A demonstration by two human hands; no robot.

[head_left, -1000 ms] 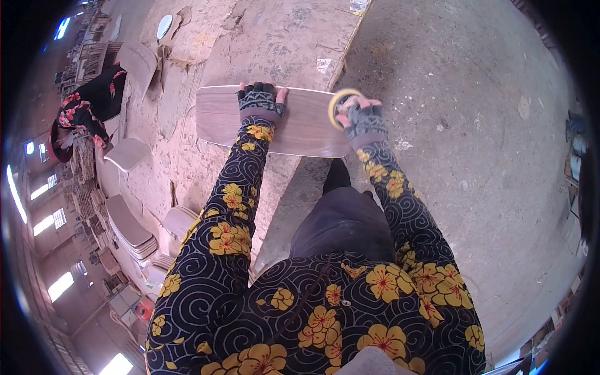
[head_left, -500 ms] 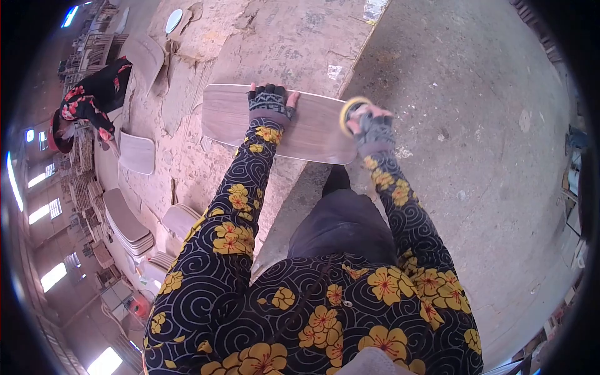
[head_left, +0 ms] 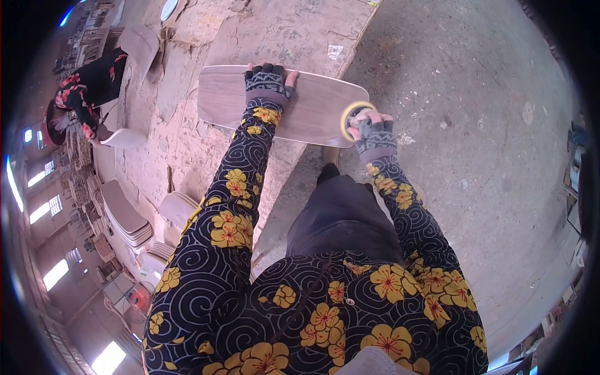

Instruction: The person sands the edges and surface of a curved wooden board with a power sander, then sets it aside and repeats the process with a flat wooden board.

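Observation:
A curved-edge wooden board (head_left: 319,106) with a brown grain face lies on the work table, its right end projecting past the table edge. My left hand (head_left: 269,83), in a patterned fingerless glove, holds the board from above, fingertips hooked at its far edge and thumb apart. In my right hand (head_left: 375,128), gloved the same way, is a round yellow-edged sanding pad (head_left: 347,120), gripped at the board's right end. The pad is slightly blurred, and its working face is hidden from me.
The table (head_left: 287,40) has a worn, cardboard-like covering. At left, a co-worker (head_left: 81,94) in floral sleeves handles another board (head_left: 125,138). Stacked curved boards (head_left: 128,215) stand nearer on the left. Concrete floor (head_left: 475,156) spreads to the right.
The board and both my hands appear a little higher in view. The sanding pad stays at the board's right end. The co-worker's board has tilted up.

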